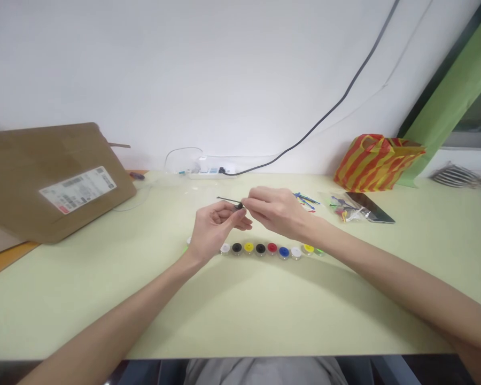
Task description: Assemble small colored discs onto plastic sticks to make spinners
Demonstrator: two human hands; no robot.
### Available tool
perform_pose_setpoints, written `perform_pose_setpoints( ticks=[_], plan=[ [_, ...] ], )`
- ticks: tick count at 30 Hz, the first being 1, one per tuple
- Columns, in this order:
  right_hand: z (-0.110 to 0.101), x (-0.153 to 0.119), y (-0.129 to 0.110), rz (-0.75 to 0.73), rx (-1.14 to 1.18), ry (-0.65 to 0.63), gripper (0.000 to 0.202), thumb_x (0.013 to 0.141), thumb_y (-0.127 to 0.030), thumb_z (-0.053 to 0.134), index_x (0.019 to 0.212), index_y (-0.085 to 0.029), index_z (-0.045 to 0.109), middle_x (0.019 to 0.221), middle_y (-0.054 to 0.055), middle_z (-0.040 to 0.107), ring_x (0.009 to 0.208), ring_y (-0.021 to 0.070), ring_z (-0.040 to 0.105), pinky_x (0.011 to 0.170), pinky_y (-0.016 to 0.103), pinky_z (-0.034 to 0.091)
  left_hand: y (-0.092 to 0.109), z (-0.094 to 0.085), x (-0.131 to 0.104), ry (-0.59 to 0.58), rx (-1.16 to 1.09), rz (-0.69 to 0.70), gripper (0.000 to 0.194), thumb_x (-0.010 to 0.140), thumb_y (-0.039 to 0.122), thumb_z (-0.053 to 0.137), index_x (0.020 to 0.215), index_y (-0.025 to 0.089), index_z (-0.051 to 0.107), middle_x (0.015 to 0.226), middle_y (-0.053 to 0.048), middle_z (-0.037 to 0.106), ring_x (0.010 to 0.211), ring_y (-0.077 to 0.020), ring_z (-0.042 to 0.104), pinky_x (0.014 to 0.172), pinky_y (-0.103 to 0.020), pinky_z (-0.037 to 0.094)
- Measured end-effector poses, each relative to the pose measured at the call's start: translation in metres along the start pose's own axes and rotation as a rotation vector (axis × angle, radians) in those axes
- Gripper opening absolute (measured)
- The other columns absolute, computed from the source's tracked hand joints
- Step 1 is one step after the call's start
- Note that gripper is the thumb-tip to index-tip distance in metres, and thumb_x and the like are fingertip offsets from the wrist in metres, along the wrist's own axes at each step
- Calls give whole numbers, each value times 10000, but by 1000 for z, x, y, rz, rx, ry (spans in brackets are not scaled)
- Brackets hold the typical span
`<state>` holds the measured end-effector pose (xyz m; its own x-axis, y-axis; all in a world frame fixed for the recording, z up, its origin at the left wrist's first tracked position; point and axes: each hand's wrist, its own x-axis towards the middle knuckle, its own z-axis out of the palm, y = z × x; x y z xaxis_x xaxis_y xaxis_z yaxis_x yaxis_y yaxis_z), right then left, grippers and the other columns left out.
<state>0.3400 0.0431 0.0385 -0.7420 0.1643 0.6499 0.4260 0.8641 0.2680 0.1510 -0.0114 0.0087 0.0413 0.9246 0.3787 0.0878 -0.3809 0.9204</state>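
Above the table, my left hand (216, 224) pinches a small black piece (239, 206) between thumb and forefinger. From that piece a thin black stick (227, 200) points out to the left. My right hand (278, 209) is closed in a pinch against the piece's right side; what lies between its fingertips is hidden. Below both hands runs a row of small round clear pots with coloured lids, among them a red-lidded pot (272, 248), a blue-lidded pot (284, 252) and a yellow-lidded pot (249, 247). My left hand covers part of the row's left end.
A large cardboard box (20, 166) leans at the left. Behind the hands is a power strip (206, 174) with a black cable. To the right lie thin coloured sticks (304, 200), a clear bag of small parts (347, 209), a dark tablet (372, 207) and a striped bag (374, 163).
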Motion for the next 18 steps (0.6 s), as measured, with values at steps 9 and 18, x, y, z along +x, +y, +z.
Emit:
perform_pose_setpoints(
  ticks=[9, 18],
  plan=[
    [15, -4, -7, 32, 120, 32, 314, 1025, -118, 390, 764, -177, 553, 721, 18, 530, 623, 136, 410, 557, 288, 241, -6, 0, -1, 52, -23, -29, 358, 809, 479, 807, 816, 147, 673, 722, -82, 777, 691, -280, 778, 697, -414, 674],
    [6, 6, 9, 375, 800, -139, 240, 1046, -305, 491, 941, -170, 660, 858, 30, 687, 759, 143, 587, 699, 265, 417, -3, -8, 5, 45, 219, 69, 273, 838, 421, 786, 841, 170, 679, 762, -54, 776, 711, -234, 770, 718, -348, 641]
  ],
)
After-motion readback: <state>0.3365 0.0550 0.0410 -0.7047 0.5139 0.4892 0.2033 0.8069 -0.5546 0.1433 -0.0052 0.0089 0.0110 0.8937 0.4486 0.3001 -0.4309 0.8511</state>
